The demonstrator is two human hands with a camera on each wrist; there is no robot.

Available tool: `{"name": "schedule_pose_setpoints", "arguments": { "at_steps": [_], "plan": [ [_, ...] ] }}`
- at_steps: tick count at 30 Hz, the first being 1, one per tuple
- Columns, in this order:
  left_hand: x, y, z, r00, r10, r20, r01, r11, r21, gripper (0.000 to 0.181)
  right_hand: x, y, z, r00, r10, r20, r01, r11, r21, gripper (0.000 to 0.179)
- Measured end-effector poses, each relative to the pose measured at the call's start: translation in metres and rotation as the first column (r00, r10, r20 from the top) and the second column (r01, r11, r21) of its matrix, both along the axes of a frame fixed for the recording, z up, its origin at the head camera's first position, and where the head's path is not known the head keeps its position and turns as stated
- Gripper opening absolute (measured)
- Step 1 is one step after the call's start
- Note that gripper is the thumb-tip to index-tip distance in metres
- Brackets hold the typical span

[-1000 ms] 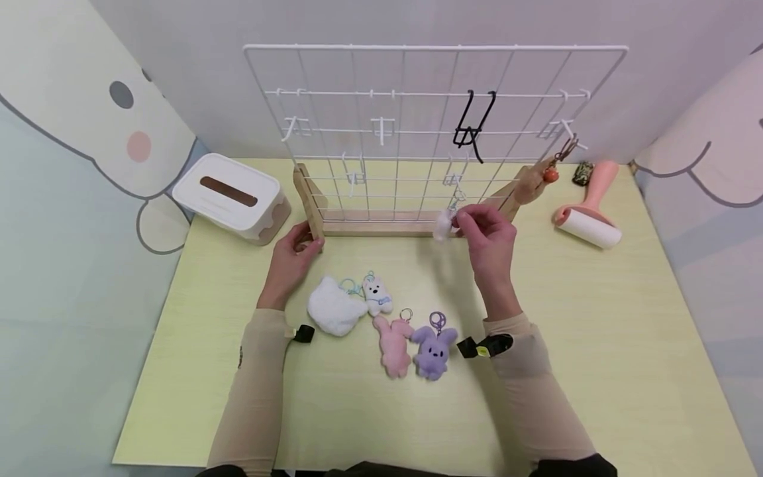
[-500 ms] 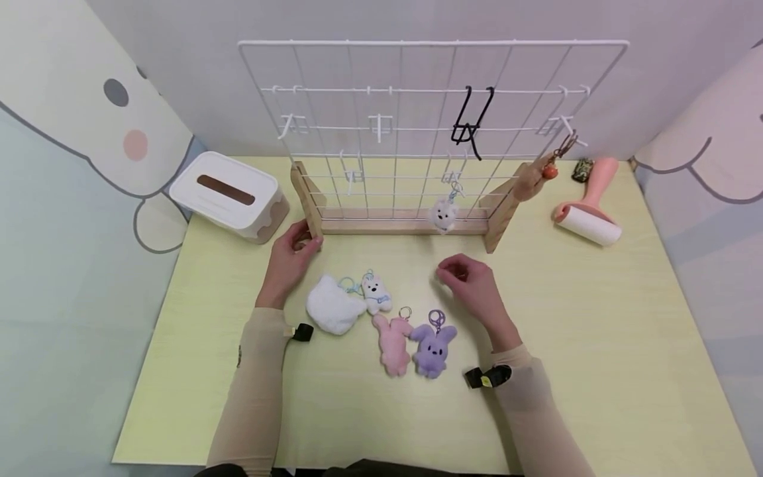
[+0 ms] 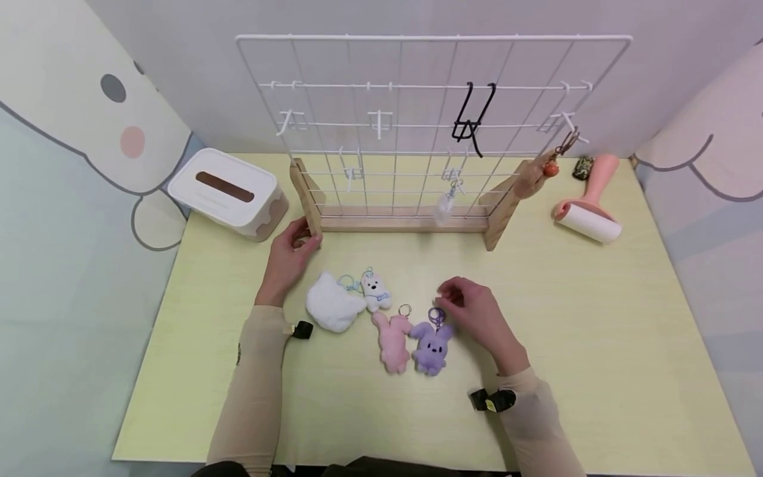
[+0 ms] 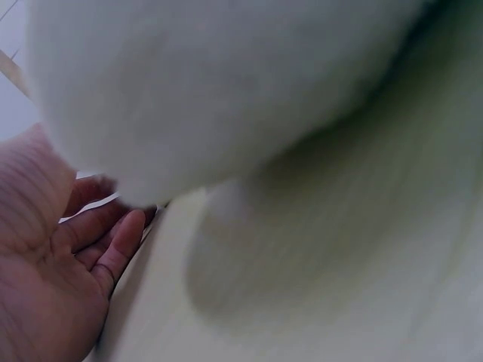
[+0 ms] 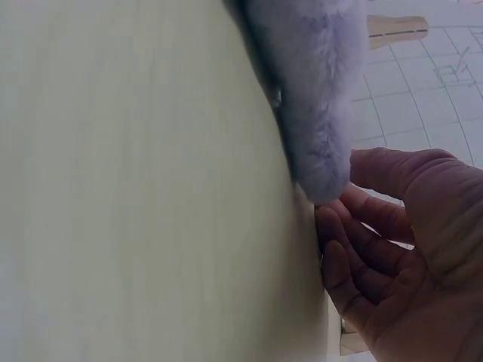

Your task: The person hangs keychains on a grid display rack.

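My left hand grips the left wooden leg of a white wire grid rack, thumb at the leg's front edge. A white plush hides part of those fingers in the left wrist view. My right hand is beside the purple bunny keychain, its fingers loosely bent near the purple ring. In the right wrist view, the purple bunny's ear overlaps the fingertips. Left of it lie a pink bunny keychain, a small white dog keychain and a white plush keychain.
From a lower white hook hangs a small white plush keychain; a brown plush keychain hangs at the right. A black hook is on the grid. A tissue box stands left, a lint roller right.
My right hand has let go of the small white keychain, now hanging and turning on the hook, and has come down to the purple bunny. My left hand stays at the leg.
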State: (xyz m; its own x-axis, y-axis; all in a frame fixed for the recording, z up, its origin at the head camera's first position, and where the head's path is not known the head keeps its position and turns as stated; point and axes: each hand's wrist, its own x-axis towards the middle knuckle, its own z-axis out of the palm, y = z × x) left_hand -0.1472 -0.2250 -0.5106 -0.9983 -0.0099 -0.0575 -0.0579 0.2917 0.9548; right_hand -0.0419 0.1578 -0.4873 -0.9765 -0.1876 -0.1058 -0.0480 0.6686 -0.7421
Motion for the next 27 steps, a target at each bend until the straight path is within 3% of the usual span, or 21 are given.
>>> {"name": "schedule_pose_setpoints", "arguments": {
  "at_steps": [3, 7, 10, 14, 21, 27],
  "plan": [
    [0.000, 0.001, 0.004, 1.000, -0.005, 0.012, 0.005, 1.000, 0.003, 0.055, 0.004, 0.000, 0.001, 1.000, 0.018, -0.005, -0.018, 1.000, 0.025, 0.020],
    [0.008, 0.007, 0.026, 1.000, -0.018, 0.024, 0.018, 1.000, 0.005, 0.054, 0.008, 0.001, 0.004, 0.998, 0.050, 0.047, -0.053, 0.996, 0.069, 0.025],
    [0.009, 0.006, 0.023, 1.000, -0.013, 0.008, 0.013, 1.000, 0.000, 0.055, 0.011, 0.002, 0.005, 0.992, 0.080, 0.099, -0.090, 0.990, 0.107, 0.025],
    [0.003, 0.001, 0.003, 1.000, 0.000, -0.010, 0.000, 1.000, 0.008, 0.056, 0.013, 0.000, 0.007, 0.990, 0.097, 0.105, -0.111, 0.984, 0.139, 0.020],
    [0.003, 0.001, 0.002, 1.000, -0.006, -0.017, 0.006, 1.000, 0.003, 0.056, 0.013, -0.001, 0.008, 0.992, 0.087, 0.092, -0.099, 0.986, 0.136, 0.020],
    [0.004, 0.002, 0.001, 1.000, -0.007, -0.025, 0.007, 1.000, -0.006, 0.057, 0.013, 0.001, 0.004, 0.991, 0.100, 0.086, -0.106, 0.992, 0.067, 0.019]
  ]
}}
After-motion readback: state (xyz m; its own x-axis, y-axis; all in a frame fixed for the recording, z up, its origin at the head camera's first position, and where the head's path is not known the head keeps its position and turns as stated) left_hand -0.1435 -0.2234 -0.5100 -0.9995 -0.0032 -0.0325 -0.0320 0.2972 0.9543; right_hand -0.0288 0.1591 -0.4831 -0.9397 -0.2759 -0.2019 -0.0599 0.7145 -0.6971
